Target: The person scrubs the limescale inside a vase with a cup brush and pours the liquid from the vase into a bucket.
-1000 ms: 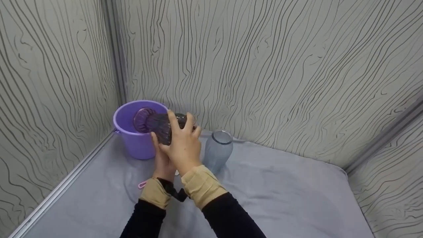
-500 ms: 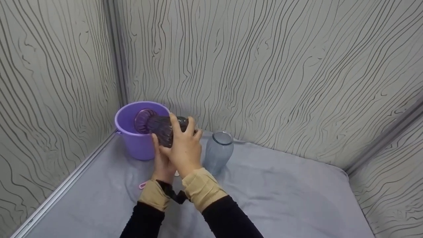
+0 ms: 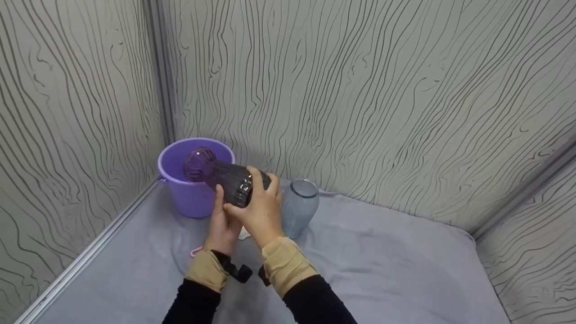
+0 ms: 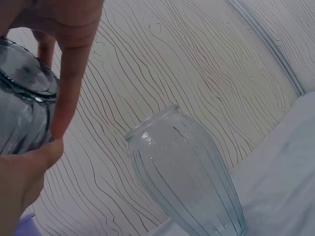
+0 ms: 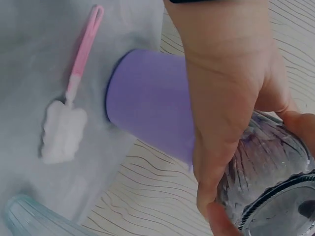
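Note:
A ribbed glass vase [image 3: 227, 180], purple at its flared mouth and dark grey toward the base, is tilted nearly on its side. Its mouth lies over the opening of the purple bucket [image 3: 191, 198]. My left hand [image 3: 221, 231] holds the body from below and the near side, its thumb up along the glass. With spread fingers my right hand [image 3: 261, 209] grips the base end. The round base of the vase [image 5: 283, 206] faces the camera in the right wrist view. Part of the left hand is hidden behind the right.
Right of my hands a pale blue glass vase [image 3: 300, 209] stands upright on the grey cloth [image 3: 382, 252]. A sponge brush [image 5: 64, 132] with a pink handle lies on the cloth, mostly hidden in the head view. Patterned walls [image 3: 337, 90] rise behind.
The tilted vase has shifted slightly right and toward me, and its mouth has turned. My right hand has moved right and a little down with the base. The bucket and blue vase stay put.

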`<act>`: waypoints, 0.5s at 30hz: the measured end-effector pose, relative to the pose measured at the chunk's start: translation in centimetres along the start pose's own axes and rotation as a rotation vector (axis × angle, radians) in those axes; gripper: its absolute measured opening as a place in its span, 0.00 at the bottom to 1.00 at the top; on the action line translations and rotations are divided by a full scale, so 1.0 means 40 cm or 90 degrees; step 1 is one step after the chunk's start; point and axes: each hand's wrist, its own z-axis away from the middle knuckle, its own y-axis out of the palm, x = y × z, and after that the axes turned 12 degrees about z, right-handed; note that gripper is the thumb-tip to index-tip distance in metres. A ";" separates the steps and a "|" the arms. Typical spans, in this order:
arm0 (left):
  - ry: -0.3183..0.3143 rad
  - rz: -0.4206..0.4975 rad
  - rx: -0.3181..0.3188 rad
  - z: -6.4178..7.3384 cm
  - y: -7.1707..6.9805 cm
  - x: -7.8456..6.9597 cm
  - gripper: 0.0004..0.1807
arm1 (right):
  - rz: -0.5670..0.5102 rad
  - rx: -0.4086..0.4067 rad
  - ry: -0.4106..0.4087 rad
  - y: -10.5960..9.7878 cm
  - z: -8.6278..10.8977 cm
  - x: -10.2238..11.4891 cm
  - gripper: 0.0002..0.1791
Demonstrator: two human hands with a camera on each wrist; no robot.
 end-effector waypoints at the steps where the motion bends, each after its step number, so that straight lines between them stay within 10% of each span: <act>1: 0.003 -0.012 -0.002 -0.001 -0.003 0.000 0.20 | -0.011 -0.001 0.006 0.004 0.002 -0.006 0.52; 15: 0.026 -0.180 -0.032 0.003 -0.037 -0.006 0.13 | -0.186 -0.032 0.052 0.061 0.042 -0.071 0.54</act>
